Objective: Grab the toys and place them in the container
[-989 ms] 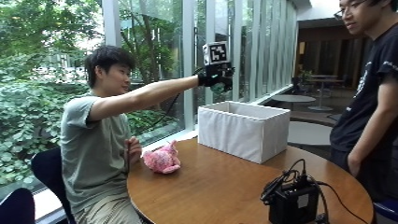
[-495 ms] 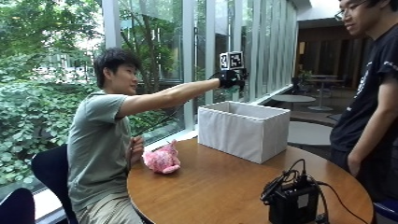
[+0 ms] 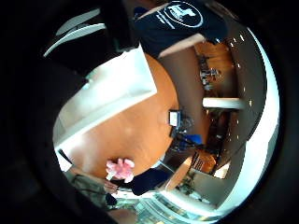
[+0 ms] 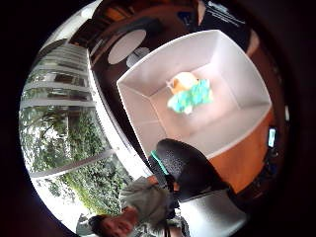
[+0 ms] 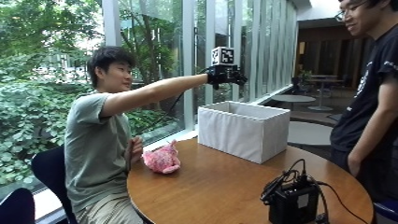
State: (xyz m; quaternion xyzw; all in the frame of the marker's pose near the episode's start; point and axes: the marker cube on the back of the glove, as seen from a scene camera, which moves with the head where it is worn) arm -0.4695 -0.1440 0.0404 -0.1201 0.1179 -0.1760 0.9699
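Black device: a black box with cables [image 5: 292, 201] stands at the near table edge, at about 5 o'clock from the container, well apart from the toys.
Table surface: the round brown wooden table [image 5: 217, 186] looks smooth and level; a soft toy would likely rest on it without rolling.
Remaining toy: the pink plush toy [image 5: 161, 159] lies on the table at 9 o'clock from the container, just beside the seated person's bare hand [image 5: 133, 150].
Handling: judged soft, light, compressible and not fragile. A grasp around the plump body should hold it; thin ears or limbs would probably let it dangle.
Container: the white rectangular fabric box [image 5: 244, 129] stands upright on the far half of the table, open at the top.
Contents: a teal-and-orange soft toy [image 4: 190, 94] lies on the container floor.
Hand: the black-gloved right hand [image 5: 225, 75] hangs above the container at arm's length. Its fingers appear relaxed and spread, and nothing shows in them.
Progress: judged one toy deposited, one left.
Room: tall glass panes with greenery outside lie at 10 o'clock; further tables stand beyond.
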